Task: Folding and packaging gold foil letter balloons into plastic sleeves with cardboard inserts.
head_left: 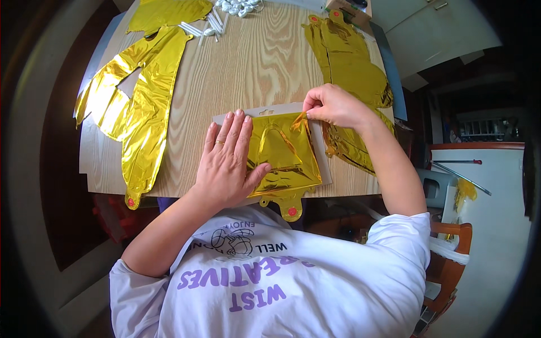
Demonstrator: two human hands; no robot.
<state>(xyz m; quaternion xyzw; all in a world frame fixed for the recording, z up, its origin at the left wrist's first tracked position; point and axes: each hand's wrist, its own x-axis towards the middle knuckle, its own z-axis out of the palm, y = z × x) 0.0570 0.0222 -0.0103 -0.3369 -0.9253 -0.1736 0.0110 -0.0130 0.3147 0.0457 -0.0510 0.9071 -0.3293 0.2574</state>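
A folded gold foil balloon [282, 155] lies on a grey-white backing card [266, 111] at the table's near edge. Its tab with a red dot hangs past that edge. My left hand [228, 155] lies flat with the fingers stretched over the left side of the foil and card, a ring on one finger. At the card's upper right corner, my right hand [332, 107] pinches a gathered corner of the gold foil between thumb and fingertips.
Flat gold foil balloons lie on the wooden table [242, 67]: one balloon [149, 107] at left, others [352, 67] at right. White sticks [211, 25] and a heap of white pieces [239, 7] sit at the back. A wooden chair [451, 270] stands at lower right.
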